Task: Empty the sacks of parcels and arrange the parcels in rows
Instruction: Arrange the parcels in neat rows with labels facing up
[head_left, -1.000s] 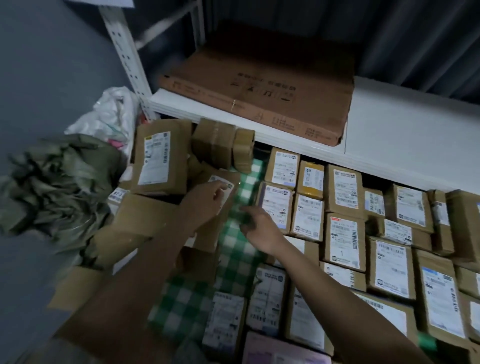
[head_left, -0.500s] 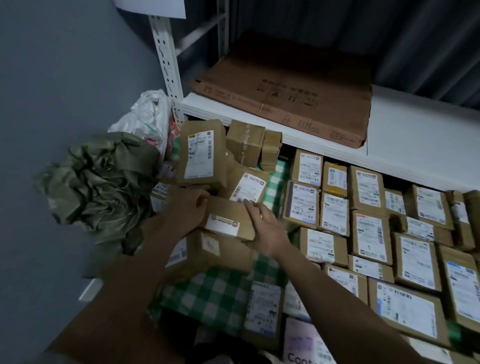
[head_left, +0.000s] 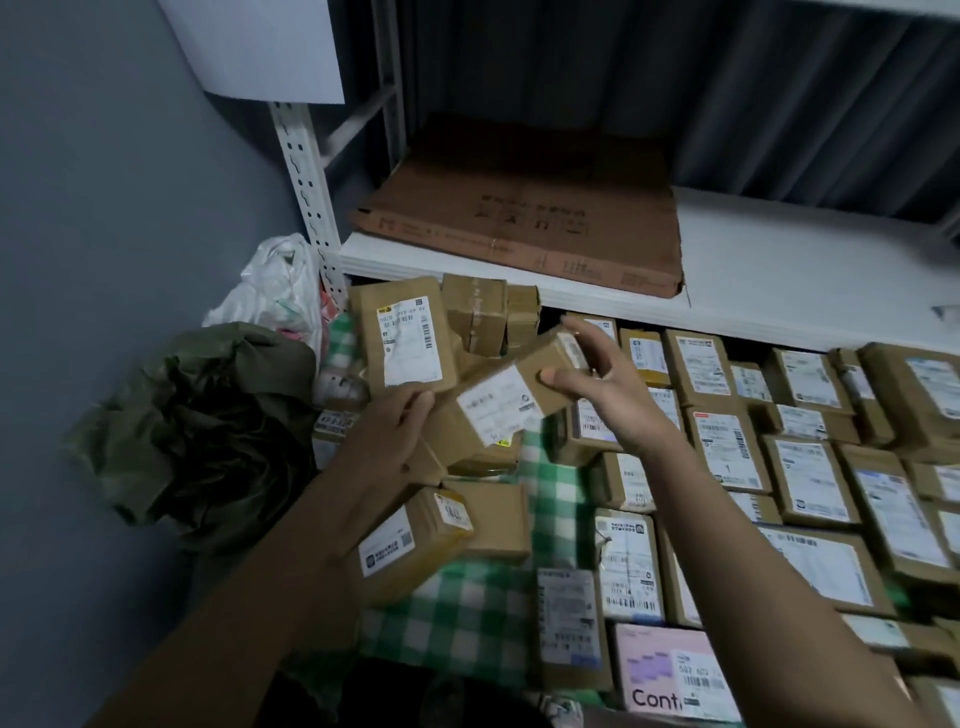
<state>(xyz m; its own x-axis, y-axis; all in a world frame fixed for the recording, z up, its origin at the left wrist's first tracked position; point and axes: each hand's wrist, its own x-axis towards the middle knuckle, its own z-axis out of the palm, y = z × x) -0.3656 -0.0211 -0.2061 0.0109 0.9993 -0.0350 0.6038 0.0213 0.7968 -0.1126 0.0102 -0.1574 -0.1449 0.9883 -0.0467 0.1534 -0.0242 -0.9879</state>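
Nearest to the camera, a pink box (head_left: 670, 670) lies at the low edge of the rows of parcels (head_left: 810, 467) on the green checked cloth (head_left: 467, 608). Above it the left hand (head_left: 389, 441) grips the lower end of a brown parcel (head_left: 498, 400), lifted and tilted (its white label faces up), and the right hand (head_left: 608, 395) holds the upper end between thumb and spread fingers. Left lies a crumpled green sack (head_left: 202, 426). Behind, a flat carton (head_left: 524, 218) rests on the white shelf (head_left: 779, 270).

Dim lighting. White perforated metal shelving upright (head_left: 304, 171) stands against a plain grey wall (head_left: 114, 171). Right of it, a white shelf board (head_left: 779, 270) carries a flattened brown cardboard sheet (head_left: 524, 208); dark corrugated panelling (head_left: 649, 83) behind.
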